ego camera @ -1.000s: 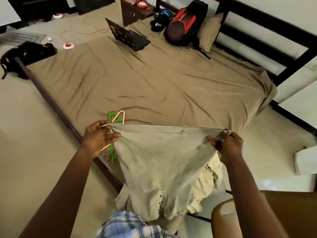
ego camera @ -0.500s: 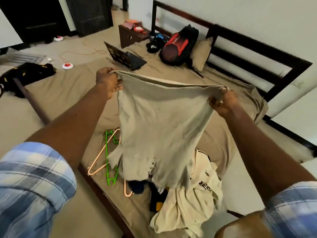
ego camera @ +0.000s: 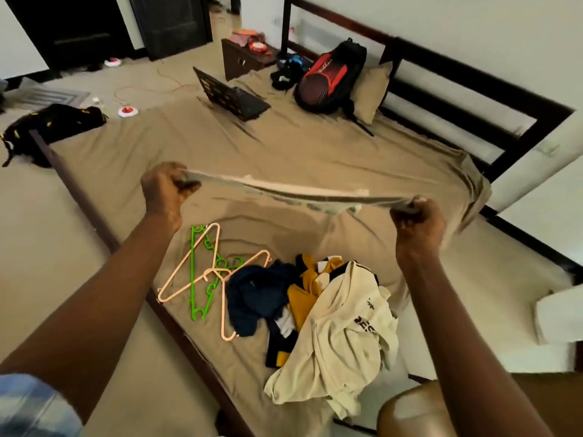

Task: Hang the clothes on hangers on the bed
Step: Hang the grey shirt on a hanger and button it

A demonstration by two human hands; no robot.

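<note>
A beige garment is stretched nearly flat in the air above the bed, seen edge-on and blurred. My left hand grips its left end and my right hand grips its right end. Below on the sheet lie peach hangers crossed with a green hanger. Beside them sits a heap of clothes: a navy piece, a yellow one and a cream shirt with dark lettering.
An open laptop, a red and black backpack and a pillow lie at the bed's far end. A dark bag sits on the floor at left. A brown rounded chair back shows at bottom right.
The garment hung down in front of me a moment ago; now it has swung up and out flat over the bed, with both hands lower and farther apart.
</note>
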